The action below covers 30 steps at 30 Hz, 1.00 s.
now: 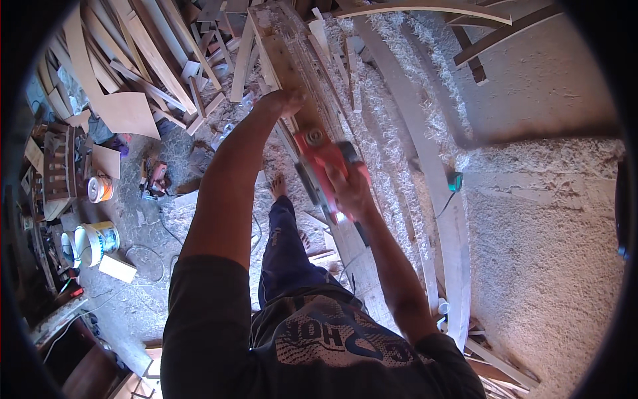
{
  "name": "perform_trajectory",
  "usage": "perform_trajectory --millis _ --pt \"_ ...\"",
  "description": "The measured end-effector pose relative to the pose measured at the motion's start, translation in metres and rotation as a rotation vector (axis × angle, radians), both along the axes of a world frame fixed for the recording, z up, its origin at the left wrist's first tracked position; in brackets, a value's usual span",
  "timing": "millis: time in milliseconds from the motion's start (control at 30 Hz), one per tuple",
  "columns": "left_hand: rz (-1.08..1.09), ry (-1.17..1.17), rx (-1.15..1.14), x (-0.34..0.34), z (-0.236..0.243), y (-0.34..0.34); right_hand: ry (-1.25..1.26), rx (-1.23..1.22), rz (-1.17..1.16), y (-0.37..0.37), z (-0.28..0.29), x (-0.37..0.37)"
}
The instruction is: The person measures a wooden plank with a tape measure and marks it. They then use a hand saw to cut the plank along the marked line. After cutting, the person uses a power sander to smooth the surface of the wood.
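Gripping red electric planer [319, 165] with right hand [354, 194], along wooden beam [287, 70] aligned eleven-to-five o'clock; left hand [288, 104] at beam farther toward eleven, unable to tell finger closure.

A woodworking shop — piled boards [156, 58], shavings [397, 46], a power tool [321, 163].

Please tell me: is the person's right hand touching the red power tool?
Touching. The head view shows the right hand gripping the red power tool, with no gap visible between them.
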<state>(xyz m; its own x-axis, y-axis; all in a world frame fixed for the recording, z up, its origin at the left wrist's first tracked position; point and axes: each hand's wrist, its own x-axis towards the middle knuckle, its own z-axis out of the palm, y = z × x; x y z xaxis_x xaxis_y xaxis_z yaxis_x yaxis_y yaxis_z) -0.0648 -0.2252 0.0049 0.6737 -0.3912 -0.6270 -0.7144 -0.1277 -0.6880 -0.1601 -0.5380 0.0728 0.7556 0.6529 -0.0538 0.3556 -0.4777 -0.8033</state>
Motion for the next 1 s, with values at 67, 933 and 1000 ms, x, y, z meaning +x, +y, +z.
perform_trajectory --millis 67,933,1000 --pt "0.524 0.053 -0.602 -0.006 0.000 0.004 0.005 -0.053 0.030 -0.047 -0.005 -0.034" --pt "1.549 0.233 -1.592 -0.017 0.009 0.035 0.500 -0.153 -0.128 -0.128 0.020 -0.067" --pt "1.559 0.212 -1.566 -0.020 0.017 0.031 0.089 -0.085 0.083 -0.169 0.015 -0.090"
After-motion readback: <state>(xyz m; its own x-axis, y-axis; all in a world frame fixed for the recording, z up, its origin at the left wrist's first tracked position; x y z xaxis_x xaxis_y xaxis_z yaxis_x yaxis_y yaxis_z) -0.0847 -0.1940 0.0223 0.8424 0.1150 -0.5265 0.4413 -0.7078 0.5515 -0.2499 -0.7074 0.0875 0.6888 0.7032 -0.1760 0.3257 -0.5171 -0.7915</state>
